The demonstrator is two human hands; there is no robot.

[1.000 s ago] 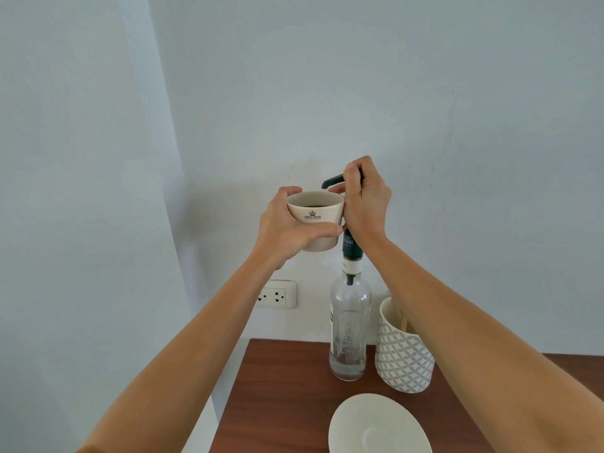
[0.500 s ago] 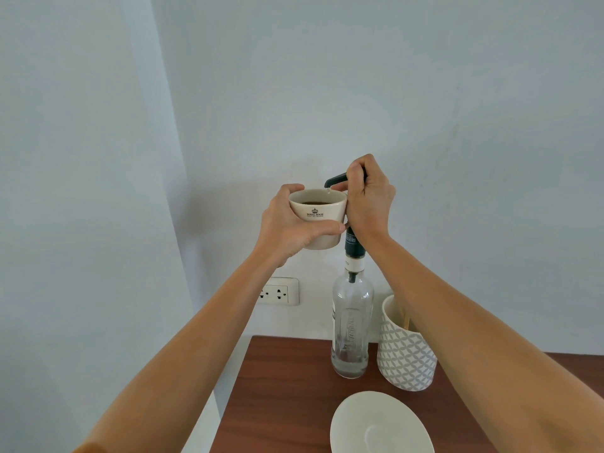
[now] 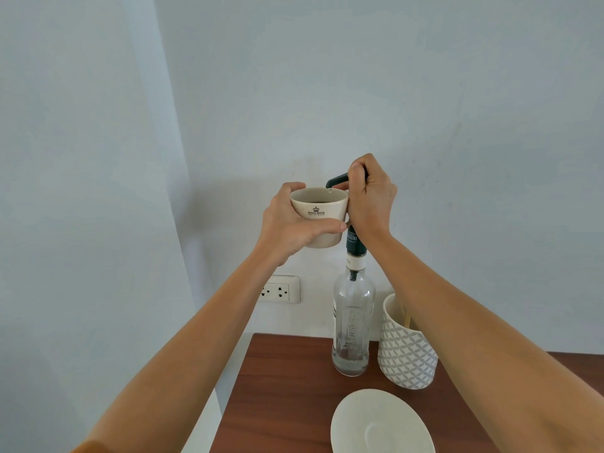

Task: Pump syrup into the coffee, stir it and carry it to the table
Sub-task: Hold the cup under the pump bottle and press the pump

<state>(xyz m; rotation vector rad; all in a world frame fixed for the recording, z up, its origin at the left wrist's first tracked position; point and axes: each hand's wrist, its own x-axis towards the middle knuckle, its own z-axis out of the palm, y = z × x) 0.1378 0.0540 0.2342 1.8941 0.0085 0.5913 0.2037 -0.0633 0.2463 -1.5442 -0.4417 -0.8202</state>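
My left hand (image 3: 294, 228) holds a cream coffee cup (image 3: 318, 210) with a printed crest up in the air; dark coffee shows inside. The cup's rim sits right under the dark spout of the pump (image 3: 336, 180). My right hand (image 3: 371, 199) is closed over the pump head on top of a tall clear syrup bottle (image 3: 353, 325). The bottle stands upright on the brown wooden table (image 3: 281, 387) against the wall, with only a little liquid at its bottom.
A white patterned holder (image 3: 407, 361) with wooden sticks stands just right of the bottle. A cream saucer (image 3: 380, 423) lies at the table's near edge. A wall socket (image 3: 281, 289) sits left of the bottle. The table's left edge drops off beside the wall corner.
Both hands, cup and pump stay in nearly the same place; the view has shifted slightly. The cup has edged a little left relative to the spout.
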